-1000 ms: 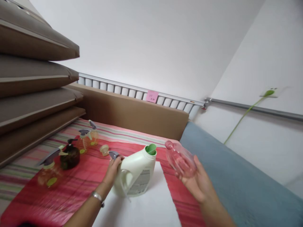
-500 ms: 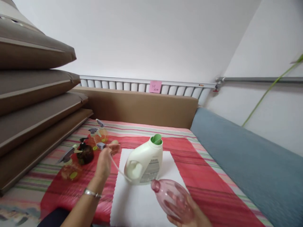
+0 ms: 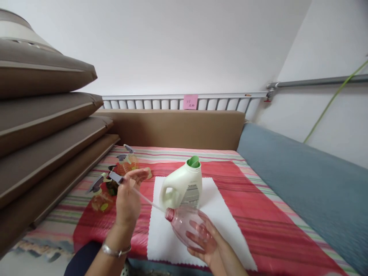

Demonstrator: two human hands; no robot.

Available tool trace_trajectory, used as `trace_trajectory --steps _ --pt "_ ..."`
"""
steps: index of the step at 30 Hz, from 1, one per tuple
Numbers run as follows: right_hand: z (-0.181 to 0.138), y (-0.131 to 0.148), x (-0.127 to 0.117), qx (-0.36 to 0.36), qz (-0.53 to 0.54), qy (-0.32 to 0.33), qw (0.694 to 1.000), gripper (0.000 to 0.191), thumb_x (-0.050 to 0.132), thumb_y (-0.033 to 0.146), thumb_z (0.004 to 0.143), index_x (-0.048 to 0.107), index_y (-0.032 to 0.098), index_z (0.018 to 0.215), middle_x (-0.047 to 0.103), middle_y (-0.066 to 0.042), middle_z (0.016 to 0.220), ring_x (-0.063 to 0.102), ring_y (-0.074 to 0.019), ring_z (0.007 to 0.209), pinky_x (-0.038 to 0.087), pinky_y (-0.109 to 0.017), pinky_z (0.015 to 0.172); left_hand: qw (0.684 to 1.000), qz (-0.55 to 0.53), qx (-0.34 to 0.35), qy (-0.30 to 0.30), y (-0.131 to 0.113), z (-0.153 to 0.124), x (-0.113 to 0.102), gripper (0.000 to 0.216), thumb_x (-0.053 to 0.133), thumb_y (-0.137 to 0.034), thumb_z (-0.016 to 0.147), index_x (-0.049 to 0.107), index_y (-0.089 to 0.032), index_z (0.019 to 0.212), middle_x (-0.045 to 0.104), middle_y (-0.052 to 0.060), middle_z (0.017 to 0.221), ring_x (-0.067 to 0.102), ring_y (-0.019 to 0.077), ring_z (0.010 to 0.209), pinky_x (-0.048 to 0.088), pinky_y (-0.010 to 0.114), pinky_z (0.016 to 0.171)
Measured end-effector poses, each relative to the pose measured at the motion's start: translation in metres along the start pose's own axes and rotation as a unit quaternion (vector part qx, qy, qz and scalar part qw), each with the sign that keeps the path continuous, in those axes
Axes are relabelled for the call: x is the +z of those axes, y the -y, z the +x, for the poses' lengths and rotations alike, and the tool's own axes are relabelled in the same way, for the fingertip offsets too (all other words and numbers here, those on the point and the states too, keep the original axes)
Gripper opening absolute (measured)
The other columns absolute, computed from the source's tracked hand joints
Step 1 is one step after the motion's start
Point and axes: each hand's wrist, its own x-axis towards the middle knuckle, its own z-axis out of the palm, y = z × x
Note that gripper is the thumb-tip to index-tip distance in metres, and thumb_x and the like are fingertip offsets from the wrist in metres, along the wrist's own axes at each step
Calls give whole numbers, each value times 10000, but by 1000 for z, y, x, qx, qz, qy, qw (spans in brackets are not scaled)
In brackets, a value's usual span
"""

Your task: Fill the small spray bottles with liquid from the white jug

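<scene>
My left hand (image 3: 128, 201) is closed around a grey trigger spray head (image 3: 115, 177), whose thin clear tube (image 3: 148, 201) slants down to the right. The tube's end is close to the mouth of a see-through pink bottle (image 3: 184, 220); whether it has entered the neck I cannot tell. My right hand (image 3: 211, 245) grips that bottle from its base side, tilted with its mouth toward the left. Just behind it stands a pale green detergent jug (image 3: 184, 186) with an open top and a green spout (image 3: 193, 161). Under both lies a white scalloped sheet (image 3: 162, 245).
On the left, a clear spray bottle (image 3: 102, 201), a dark brown bottle (image 3: 112, 188) and orange-tinted spray bottles (image 3: 124, 167) stand in a group. Stacked brown cushions (image 3: 51, 130) rise beyond them. A brown padded board (image 3: 178, 128) closes the back, a blue-grey panel (image 3: 293, 184) the right.
The pink bottle has moved left and up toward the tube, with its mouth now beside the tube's end. The left hand still holds the spray head. The camera view has shifted slightly.
</scene>
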Motion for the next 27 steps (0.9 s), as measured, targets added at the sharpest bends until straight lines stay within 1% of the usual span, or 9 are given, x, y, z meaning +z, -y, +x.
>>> trace_trajectory --steps 3,5,8,10,13,16,18,22,27 --pt "-4 -6 9 -11 13 -1 1000 808 793 546 593 416 347 1280 567 -69 1184 615 -305 986 497 -435 754 1000 8 -14 18 8 -20 15 408 506 -538 833 661 -166 898 686 92 916 601 232 921 420 369 894" --pt "-5 -11 16 -26 19 3 999 817 786 576 584 409 351 1274 565 -63 1168 613 -308 982 501 -450 761 998 11 -55 39 16 -37 23 401 513 -536 837 650 -174 939 684 93 939 598 237 934 415 376 894" --pt "-6 -17 26 -52 24 7 998 705 716 603 664 416 361 1255 545 -54 1172 613 -279 963 506 -446 762 990 -18 -131 56 22 -59 27 373 532 -505 840 619 -190 1022 686 90 951 601 238 940 411 381 890" --pt "-7 -20 31 -48 21 6 999 702 687 621 686 400 361 1271 530 -68 1188 612 -268 942 509 -446 743 986 -47 -151 59 21 -67 24 358 529 -492 845 607 -198 1035 689 87 941 601 229 939 411 370 889" --pt "-5 -27 34 -41 1 14 999 913 748 653 572 325 386 1337 458 -108 1302 606 -289 949 505 -462 719 983 -79 -154 62 14 -69 17 340 463 -485 878 610 -204 1001 695 93 914 608 218 905 442 350 835" --pt "-1 -32 35 -62 -22 38 997 1205 863 574 403 194 444 1396 338 -133 1418 608 -297 945 494 -451 710 983 -92 -150 42 6 -67 12 352 400 -479 904 620 -209 958 698 88 876 616 211 864 468 336 782" --pt "1 -34 35 -70 -28 64 995 1310 890 545 330 150 457 1407 319 -143 1433 614 -300 918 490 -450 694 984 -95 -146 26 1 -66 12 367 404 -500 897 628 -213 943 699 78 868 620 208 858 472 332 784" --pt "2 -27 33 -65 -29 71 995 1186 833 630 405 204 449 1394 394 -154 1379 629 -315 886 488 -484 697 987 -94 -133 12 -10 -59 11 392 443 -546 868 647 -220 945 701 63 872 625 210 886 460 333 836" --pt "-10 -19 35 -138 -54 56 987 1067 891 484 422 329 409 1327 479 -134 1279 630 -333 925 502 -478 718 995 -54 -85 17 -24 -51 9 380 497 -517 845 675 -195 937 687 68 904 612 234 945 424 368 925"
